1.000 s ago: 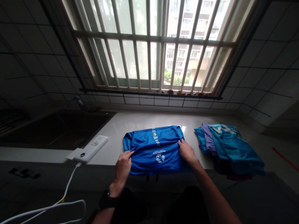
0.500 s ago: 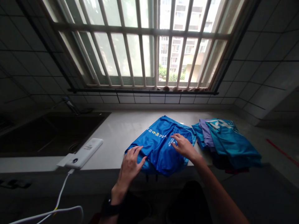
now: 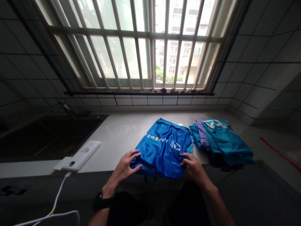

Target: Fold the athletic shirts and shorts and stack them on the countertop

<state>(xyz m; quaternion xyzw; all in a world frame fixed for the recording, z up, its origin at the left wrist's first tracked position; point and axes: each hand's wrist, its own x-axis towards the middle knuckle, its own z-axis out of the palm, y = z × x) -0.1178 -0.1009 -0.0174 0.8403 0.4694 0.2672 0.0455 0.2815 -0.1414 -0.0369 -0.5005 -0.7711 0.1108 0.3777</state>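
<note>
A shiny blue shirt, folded into a rough block, lies at the counter's front edge and hangs slightly over it. White and yellow print and a white logo show on its upper face. At the shirt's left front edge is my left hand, thumb and fingers apart, touching the cloth. My right hand has its fingers curled on the right front edge, pinching the fabric; part of that grip is hidden. A dark watch is on my left wrist.
Right of the shirt sits a stack of folded clothes, teal and lilac on top. A white power bank with a cable lies on the left, beside the dark sink and faucet. Behind the counter is a barred window.
My right hand has moved off the shirt's top, toward me, to its right front edge, uncovering the logo. The cloth lies flatter. My left hand stays at the left edge.
</note>
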